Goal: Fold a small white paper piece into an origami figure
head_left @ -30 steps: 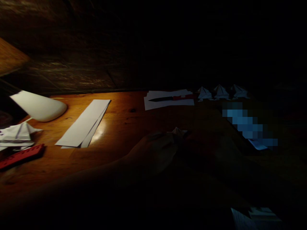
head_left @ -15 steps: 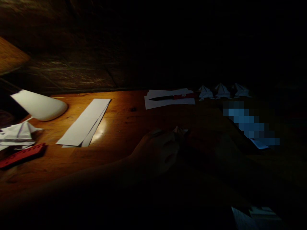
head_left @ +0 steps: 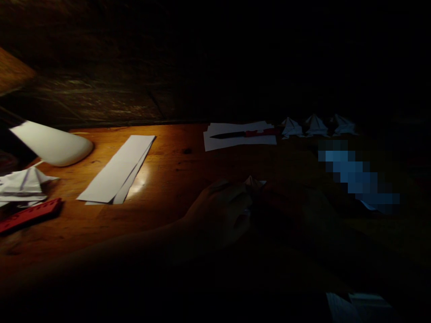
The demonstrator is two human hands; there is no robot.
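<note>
Dimly, a rough block wall (head_left: 124, 98) rises in the upper left of the frame, behind a wooden table (head_left: 175, 166) bright at left and dark at right. The left hand (head_left: 218, 211) reaches the centre, fingers curled together; the right hand (head_left: 286, 202), beside it, is so shadowed that its grip cannot be told. Long white paper strips (head_left: 116, 168) overlap at left of centre, beside a smooth white tapered object (head_left: 55, 144). Paper sheets (head_left: 239, 142) lie in the upper middle, a red-handled knife (head_left: 229, 135) across them. Three peaked paper shapes (head_left: 315, 126) stand in a row at upper right. Smallest, a folded paper piece (head_left: 252, 181) shows just right of centre, pinched at the left fingertips, its peak pointing up.
</note>
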